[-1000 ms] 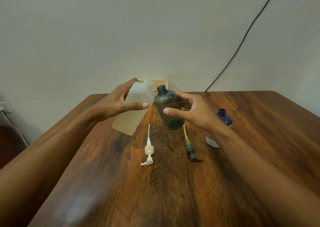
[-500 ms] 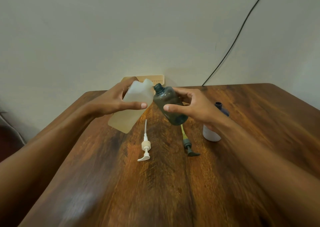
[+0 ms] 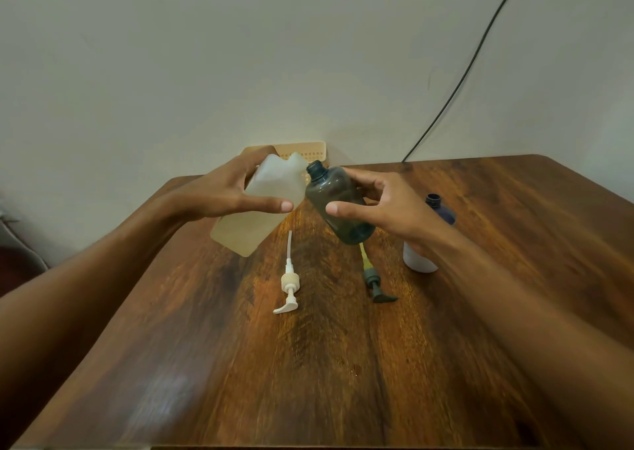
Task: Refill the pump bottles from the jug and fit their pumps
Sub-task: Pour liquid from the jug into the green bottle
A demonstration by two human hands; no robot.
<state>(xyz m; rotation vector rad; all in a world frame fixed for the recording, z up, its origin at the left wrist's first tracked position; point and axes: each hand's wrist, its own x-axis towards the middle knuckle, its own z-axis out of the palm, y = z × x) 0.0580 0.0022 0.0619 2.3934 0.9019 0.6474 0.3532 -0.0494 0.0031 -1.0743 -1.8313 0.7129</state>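
Both hands up over wooden table (image 3: 343, 363), mid-air. Left hand (image 3: 219, 194) wrapped round pale see-thru jug (image 3: 260, 216), tilted to the right, spout end at mouth of dark bottle. Right hand (image 3: 387, 206) grips dark green bottle (image 3: 338, 206), thumb in front, fingers behind; bottle leans left, open neck just beside jug spout, looks touching. Can't tell if liquid is flowing.

On table below: white pump (image 3: 289, 283) lying flat, tube pointing away; dark pump (image 3: 374, 283) w/ yellowish tube just to its right, also flat. Blue-and-white bottle (image 3: 420, 260) stands upright further right, neck open, partly hidden by right wrist. Tan perforated rack (image 3: 308, 151) on wall behind jug. Black cable (image 3: 473, 61) runs up wall.
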